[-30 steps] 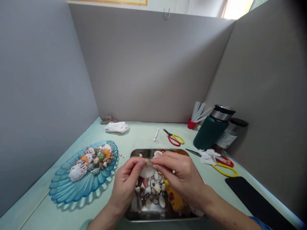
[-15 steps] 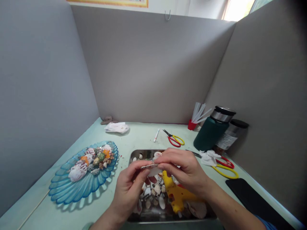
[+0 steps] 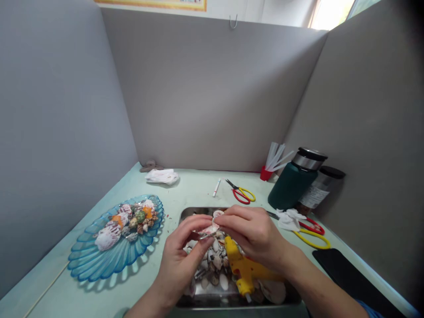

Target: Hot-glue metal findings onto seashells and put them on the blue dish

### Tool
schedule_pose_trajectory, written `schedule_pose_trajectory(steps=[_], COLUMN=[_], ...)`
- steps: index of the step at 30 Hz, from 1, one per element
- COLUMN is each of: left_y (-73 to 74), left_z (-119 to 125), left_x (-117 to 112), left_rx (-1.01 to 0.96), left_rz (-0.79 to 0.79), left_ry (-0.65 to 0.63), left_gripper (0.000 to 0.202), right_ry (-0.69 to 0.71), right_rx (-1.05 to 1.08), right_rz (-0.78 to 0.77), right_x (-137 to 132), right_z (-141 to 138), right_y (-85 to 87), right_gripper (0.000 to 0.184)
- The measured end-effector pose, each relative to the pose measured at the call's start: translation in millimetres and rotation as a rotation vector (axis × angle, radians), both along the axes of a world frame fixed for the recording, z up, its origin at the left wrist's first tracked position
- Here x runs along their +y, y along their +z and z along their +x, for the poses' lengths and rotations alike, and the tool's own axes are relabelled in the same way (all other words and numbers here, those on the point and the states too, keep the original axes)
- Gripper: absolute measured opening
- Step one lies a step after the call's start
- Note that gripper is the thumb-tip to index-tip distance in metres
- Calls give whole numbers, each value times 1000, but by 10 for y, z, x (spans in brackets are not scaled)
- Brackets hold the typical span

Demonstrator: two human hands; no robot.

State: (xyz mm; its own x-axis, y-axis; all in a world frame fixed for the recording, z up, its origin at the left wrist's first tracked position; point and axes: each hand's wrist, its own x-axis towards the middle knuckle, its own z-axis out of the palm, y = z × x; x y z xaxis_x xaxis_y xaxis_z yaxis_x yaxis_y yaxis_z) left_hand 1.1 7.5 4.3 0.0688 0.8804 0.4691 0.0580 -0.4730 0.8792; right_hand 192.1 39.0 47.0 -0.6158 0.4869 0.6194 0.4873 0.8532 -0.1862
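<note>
Fingertips of the bare left hand (image 3: 177,260) and bare right hand (image 3: 256,232) meet in a narrow pinch on a thin, pinkish-white seashell (image 3: 210,230). Leftmost, a slim pale stick (image 3: 46,289) reaches toward a translucent blue plate (image 3: 86,258), fluted and scalloped, bearing ribbed white-and-purple shells (image 3: 108,237) and small brown spiral shells (image 3: 140,229). Mid-table, a shiny rectangular metal tray (image 3: 208,301) sits beneath the hands, with a jumble of small pale shells (image 3: 217,261), some smooth, some ridged, and a yellow plastic gun-shaped tool (image 3: 236,260) partly behind the right hand. Farther right stands a dark-green bottle (image 3: 291,185) with a metallic collar. Above the tray, the seashell lies between left thumb and index finger, its right side at the right fingertips.
</note>
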Motion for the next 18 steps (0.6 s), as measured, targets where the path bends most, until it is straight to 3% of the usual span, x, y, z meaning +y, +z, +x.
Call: schedule_pose_trajectory(steps=[5,11,18], left_y=[20,30,0], left_z=[12,33,43], left_x=[-13,19,75], left_rx=[-36,-253,-282], left_rz=[-97,-447,-500], left_ry=[-45,-252,-258], left_gripper=[16,23,22], right_ry=[-7,-60,-152], right_rx=[-36,-38,-7], right_rz=[-22,-258,-416], right_x=[-30,-117,-125], right_z=[-8,-72,-110], right_y=[28,118,120], right_gripper=[20,14,19])
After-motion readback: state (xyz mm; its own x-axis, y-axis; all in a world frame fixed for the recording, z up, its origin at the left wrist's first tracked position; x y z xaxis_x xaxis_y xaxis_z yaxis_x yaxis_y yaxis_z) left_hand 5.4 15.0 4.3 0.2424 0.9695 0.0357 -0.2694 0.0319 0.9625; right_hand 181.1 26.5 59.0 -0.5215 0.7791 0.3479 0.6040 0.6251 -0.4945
